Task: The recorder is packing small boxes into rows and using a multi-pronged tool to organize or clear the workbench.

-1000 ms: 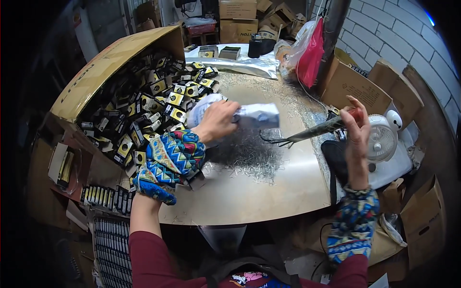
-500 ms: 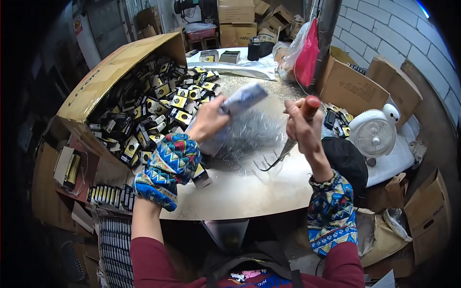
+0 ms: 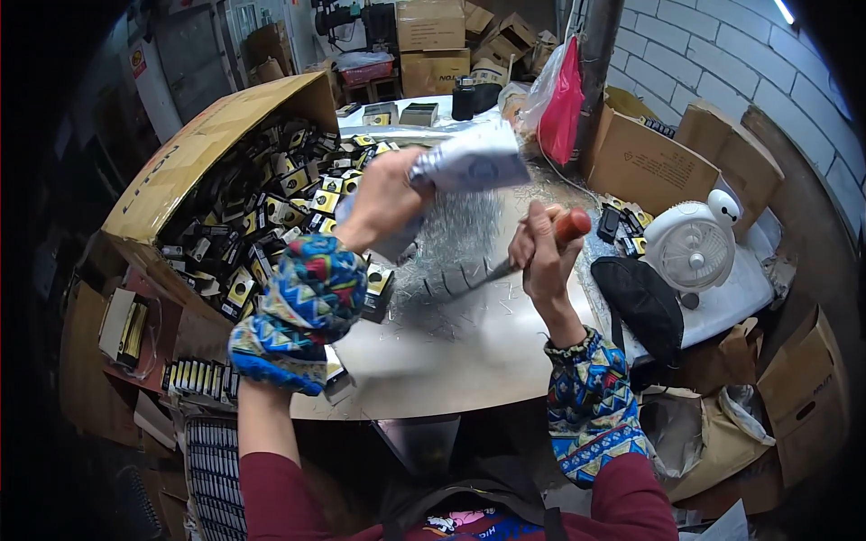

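My left hand (image 3: 383,200) is closed round a white bag with blue print (image 3: 478,160), tipped above the table (image 3: 451,365). Under it, thin silver pins (image 3: 462,224) show in a blurred heap, some seemingly in the air; whether they come out of the bag I cannot tell. Wrapped round the orange-red handle of a small hand rake (image 3: 572,224) are the fingers of my right hand (image 3: 546,261). The rake's curved tines lie low over scattered pins at the table's middle. Several small black-and-yellow boxes (image 3: 379,279) lie beside my left forearm.
At the left, a large carton (image 3: 216,149) on its side spills small black-and-yellow boxes (image 3: 293,212) onto the table. A white fan (image 3: 695,257) and black cloth bag (image 3: 639,302) stand at the right. Farther back are a dark bottle (image 3: 464,99) and a hanging pink bag (image 3: 561,108).
The white bag has moved slightly right and nearer, and now lies more level. The rake has swung left, its tines now among the pins. Both hands keep their hold.
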Demonstrator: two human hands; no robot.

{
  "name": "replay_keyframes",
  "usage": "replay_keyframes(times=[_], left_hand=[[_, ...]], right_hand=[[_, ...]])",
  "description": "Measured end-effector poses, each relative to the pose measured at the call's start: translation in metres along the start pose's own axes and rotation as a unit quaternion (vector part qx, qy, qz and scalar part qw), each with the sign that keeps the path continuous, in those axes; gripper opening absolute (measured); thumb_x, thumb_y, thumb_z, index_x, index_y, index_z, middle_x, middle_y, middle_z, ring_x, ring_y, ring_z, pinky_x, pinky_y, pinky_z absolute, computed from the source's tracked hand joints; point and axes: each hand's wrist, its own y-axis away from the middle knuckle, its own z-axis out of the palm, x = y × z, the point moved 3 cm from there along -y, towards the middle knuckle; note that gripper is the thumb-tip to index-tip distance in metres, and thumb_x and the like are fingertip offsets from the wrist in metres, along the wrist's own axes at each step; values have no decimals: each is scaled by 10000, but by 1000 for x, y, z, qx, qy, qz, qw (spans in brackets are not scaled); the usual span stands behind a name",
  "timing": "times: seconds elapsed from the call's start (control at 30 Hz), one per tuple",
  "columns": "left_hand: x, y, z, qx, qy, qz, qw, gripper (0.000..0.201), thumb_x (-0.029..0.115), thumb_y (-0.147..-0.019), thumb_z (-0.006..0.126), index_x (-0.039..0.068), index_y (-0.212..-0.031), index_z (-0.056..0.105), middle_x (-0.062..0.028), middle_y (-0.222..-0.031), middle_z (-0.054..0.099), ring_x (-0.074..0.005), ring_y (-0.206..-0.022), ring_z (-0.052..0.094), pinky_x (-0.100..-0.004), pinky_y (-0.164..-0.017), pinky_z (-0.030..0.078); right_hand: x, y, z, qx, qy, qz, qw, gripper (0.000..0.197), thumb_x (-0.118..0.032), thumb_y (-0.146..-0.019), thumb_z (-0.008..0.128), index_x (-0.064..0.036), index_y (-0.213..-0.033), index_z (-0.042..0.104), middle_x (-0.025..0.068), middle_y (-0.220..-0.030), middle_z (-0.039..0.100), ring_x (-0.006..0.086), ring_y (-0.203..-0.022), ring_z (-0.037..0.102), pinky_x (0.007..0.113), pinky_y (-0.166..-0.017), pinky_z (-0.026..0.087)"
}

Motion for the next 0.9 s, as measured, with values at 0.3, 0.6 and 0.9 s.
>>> replay_keyframes(times=[0.3, 0.6, 0.9], left_hand=[[-13, -23, -66, 55, 13, -95, 994, 276, 149, -768, 726, 53, -1016, 648, -99, -875, 699, -192, -742, 682, -328, -651, 555], [-34, -26, -69, 170, -119, 8, 978, 352, 161, -756, 745, 46, -1069, 634, -183, -953, 660, -318, -886, 640, -420, -808, 518], [-62, -24, -54, 206, -25, -67, 976, 347, 114, -781, 667, 33, -1115, 622, -196, -928, 641, -390, -860, 623, -436, -795, 502]], right_hand=[[-83, -64, 24, 39, -118, -225, 966, 417, -390, -1002, 505, -123, -692, 422, -36, -496, 311, 85, -392, 342, 251, -412, 307], [-115, -86, 37, -32, -100, -315, 943, 382, -362, -984, 554, -119, -711, 444, -27, -480, 395, 92, -368, 384, 247, -364, 337], [-81, -103, 77, -115, 43, -438, 891, 229, -232, -920, 676, -76, -798, 562, -18, -657, 533, 89, -560, 512, 234, -529, 437]])
